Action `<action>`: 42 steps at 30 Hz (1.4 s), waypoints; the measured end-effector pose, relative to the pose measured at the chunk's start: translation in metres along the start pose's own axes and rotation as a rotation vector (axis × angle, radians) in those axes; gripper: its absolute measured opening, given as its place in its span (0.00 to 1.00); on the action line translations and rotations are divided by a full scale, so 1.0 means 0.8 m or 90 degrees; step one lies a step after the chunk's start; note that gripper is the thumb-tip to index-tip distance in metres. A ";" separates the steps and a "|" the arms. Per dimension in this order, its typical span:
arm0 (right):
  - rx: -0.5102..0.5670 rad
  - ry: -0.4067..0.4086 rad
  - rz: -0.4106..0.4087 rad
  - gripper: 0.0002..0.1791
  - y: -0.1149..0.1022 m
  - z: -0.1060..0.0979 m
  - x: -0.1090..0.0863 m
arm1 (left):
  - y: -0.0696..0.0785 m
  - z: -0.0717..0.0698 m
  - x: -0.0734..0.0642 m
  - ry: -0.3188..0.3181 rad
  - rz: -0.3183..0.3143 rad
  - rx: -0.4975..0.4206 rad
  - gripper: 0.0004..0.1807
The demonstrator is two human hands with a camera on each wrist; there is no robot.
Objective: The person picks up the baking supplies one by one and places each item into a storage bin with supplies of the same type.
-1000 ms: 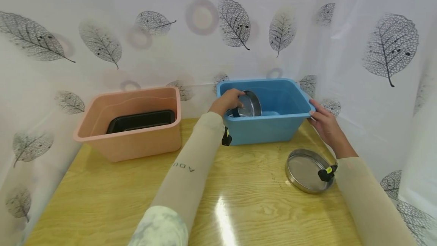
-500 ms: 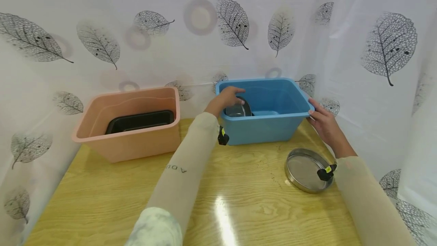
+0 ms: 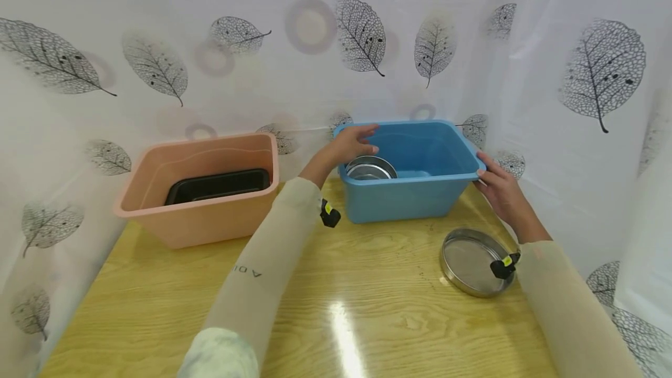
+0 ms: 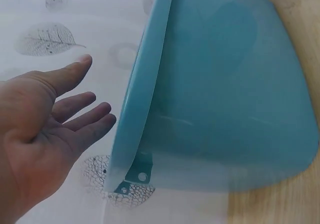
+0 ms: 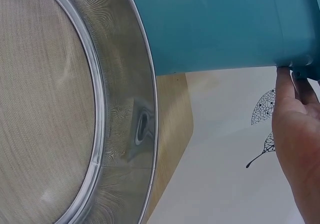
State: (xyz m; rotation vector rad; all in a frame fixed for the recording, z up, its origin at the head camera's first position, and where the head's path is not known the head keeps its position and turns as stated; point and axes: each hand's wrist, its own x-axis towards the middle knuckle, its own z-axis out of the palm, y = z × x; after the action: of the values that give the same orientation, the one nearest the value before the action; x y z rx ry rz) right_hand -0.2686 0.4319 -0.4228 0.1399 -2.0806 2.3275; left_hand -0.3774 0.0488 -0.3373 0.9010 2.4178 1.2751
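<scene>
Rectangular blue plastic tub, on wooden desk; round shiny metal vessel inside, left end. Left hand: grip apart, near left rim. Right hand: grip clamped on right rim. Round metal mesh sieve: desk, near tub.

Cream sleeves on both arms here!
Dark lettering crosses the left one, pale mottled cloth further up; at the cuffs, a small black block left, its twin right, each with a yellow patch!
</scene>
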 end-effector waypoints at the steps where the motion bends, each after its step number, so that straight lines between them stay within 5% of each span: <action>1: -0.005 0.000 0.000 0.37 0.000 0.000 0.000 | 0.003 0.000 -0.004 -0.001 0.003 -0.011 0.37; 12: -0.004 -0.010 -0.002 0.37 0.000 0.000 0.000 | 0.017 0.032 -0.047 -0.039 0.055 -0.072 0.38; 16: -0.012 -0.003 0.003 0.38 -0.002 0.000 -0.001 | 0.020 0.057 -0.067 -0.042 0.069 -0.104 0.38; 24: 0.004 -0.011 0.003 0.37 -0.003 0.002 -0.001 | 0.013 0.118 -0.105 0.012 0.137 -0.139 0.34; 32: 0.004 -0.012 0.002 0.37 0.000 -0.001 -0.001 | -0.006 0.196 -0.122 -0.048 0.106 -0.185 0.33; 42: 0.011 -0.015 0.000 0.38 -0.002 0.001 -0.002 | -0.043 0.267 -0.109 -0.071 0.050 -0.234 0.32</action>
State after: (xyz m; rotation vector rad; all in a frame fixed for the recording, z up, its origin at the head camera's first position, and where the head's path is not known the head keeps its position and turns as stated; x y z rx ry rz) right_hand -0.2668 0.4314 -0.4211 0.1673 -2.0712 2.3557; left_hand -0.2189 0.1176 -0.4940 0.9351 1.9895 1.5842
